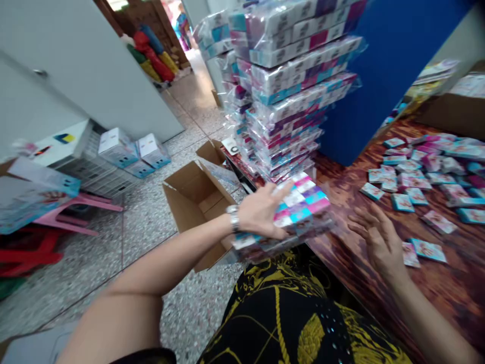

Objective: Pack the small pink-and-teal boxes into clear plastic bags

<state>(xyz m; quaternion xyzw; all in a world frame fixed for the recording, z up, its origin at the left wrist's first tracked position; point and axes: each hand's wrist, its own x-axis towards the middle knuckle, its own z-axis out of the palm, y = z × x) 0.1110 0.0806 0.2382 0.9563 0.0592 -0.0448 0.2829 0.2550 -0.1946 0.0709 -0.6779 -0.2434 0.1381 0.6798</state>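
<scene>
Fingers (282, 191) of left hand (261, 212) flat, steadying plastic-wrapped bundle of pink, teal and white cartons (299, 210) at edge of dark wooden surface (341, 202); right hand (379, 240) spread wide, empty, hovering just beside.

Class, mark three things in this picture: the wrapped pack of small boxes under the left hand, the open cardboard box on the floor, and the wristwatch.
Wrapped pack of small boxes (303, 205), head view, on its top face.
Open cardboard box (189, 194), head view, on its inner wall.
Wristwatch (234, 217), head view, on the band at the left wrist.

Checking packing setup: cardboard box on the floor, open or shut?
Open. The cardboard box has its flaps folded outward, showing the bare brown inside.
</scene>
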